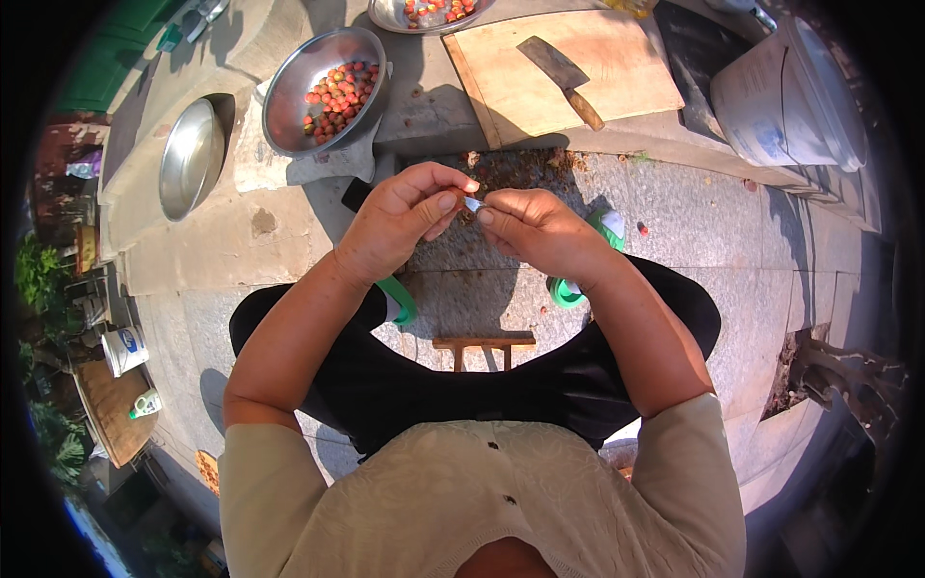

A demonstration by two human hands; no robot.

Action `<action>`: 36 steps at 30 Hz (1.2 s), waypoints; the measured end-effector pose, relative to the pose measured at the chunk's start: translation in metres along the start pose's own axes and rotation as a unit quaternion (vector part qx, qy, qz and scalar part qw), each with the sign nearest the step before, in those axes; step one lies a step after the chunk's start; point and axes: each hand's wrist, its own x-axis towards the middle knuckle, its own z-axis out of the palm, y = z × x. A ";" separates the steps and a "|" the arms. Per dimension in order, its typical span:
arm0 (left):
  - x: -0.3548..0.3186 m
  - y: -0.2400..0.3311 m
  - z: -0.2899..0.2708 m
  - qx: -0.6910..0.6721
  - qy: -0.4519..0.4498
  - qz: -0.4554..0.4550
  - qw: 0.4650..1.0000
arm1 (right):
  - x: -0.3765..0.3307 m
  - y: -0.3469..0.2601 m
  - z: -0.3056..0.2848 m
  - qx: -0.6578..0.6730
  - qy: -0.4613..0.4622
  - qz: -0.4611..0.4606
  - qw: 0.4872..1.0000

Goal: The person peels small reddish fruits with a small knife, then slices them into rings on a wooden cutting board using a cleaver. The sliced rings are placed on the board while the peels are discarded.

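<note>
My left hand (400,217) and my right hand (535,226) meet in front of me, fingertips pinched together on a tiny whitish bit (472,203). What the bit is cannot be made out. Just beyond my left hand stands a steel bowl (289,96) holding several small red and green fruits (337,96). A wooden cutting board (559,72) with a cleaver (559,72) lying on it sits beyond my right hand. I am seated, with my black-clad knees spread below my hands.
An empty steel bowl (190,154) rests at the far left on the stone ledge. Another steel dish (385,14) with fruits is at the top. A large white bucket (780,96) stands top right. A small wooden stool (484,342) sits between my legs.
</note>
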 end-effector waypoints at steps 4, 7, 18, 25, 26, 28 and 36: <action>-0.001 -0.008 0.000 0.000 0.021 0.014 1.000 | 0.000 -0.003 0.013 0.046 0.033 0.031 0.998; -0.001 -0.013 -0.001 -0.003 0.029 0.022 0.999 | -0.002 -0.010 0.018 0.114 0.044 0.105 0.987; 0.000 -0.010 0.006 0.172 0.064 0.163 0.969 | -0.002 -0.017 0.017 0.356 -0.051 0.154 0.920; 0.001 -0.007 -0.001 0.186 0.099 0.107 0.972 | 0.000 -0.013 0.005 0.142 -0.015 0.127 0.982; 0.001 -0.007 0.000 0.181 0.085 0.092 0.975 | 0.000 -0.011 0.006 0.111 0.047 0.077 0.990; -0.001 -0.008 0.004 0.176 0.083 0.051 0.980 | -0.002 -0.004 0.016 0.058 0.143 -0.050 0.987; -0.003 -0.015 0.016 0.266 0.043 0.121 0.955 | 0.006 0.014 0.013 0.049 0.144 -0.045 0.987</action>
